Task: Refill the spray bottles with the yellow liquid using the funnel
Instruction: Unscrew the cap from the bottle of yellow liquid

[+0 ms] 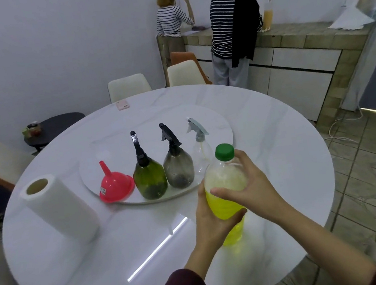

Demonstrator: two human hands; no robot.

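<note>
- yellow liquid bottle (225, 200): clear plastic, green cap (224, 152) screwed on, roughly two-thirds full; stood or held just above the white round table (150, 256) at its near right, in front of the lazy-susan tray (218, 123).
- left hand (211, 221): fingers curled round the lower body of the bottle from the left, thumb across the front.
- right hand (250, 182): wrapped round the upper shoulder from the right, thumb laid over the front, fingers close under the cap.
- spray bottles, all on the tray, trigger heads in place: green (149, 176), smoky grey (178, 167), clear (202, 155); the clear one is just behind the held bottle, the others well apart from both hands.
- red funnel (115, 185): upside down at the tray's near left edge, untouched, farthest from the hands.
- paper towel roll (58, 206): upright, far left.
- risk, judged: squeezing of the soft wall once the cap is off could force liquid out of the neck.
- risk, judged: the clear sprayer could be knocked over by the bottle if swung forward.
- risk, judged: pouring before the trigger heads are removed and the funnel is seated would spill onto the tray.
</note>
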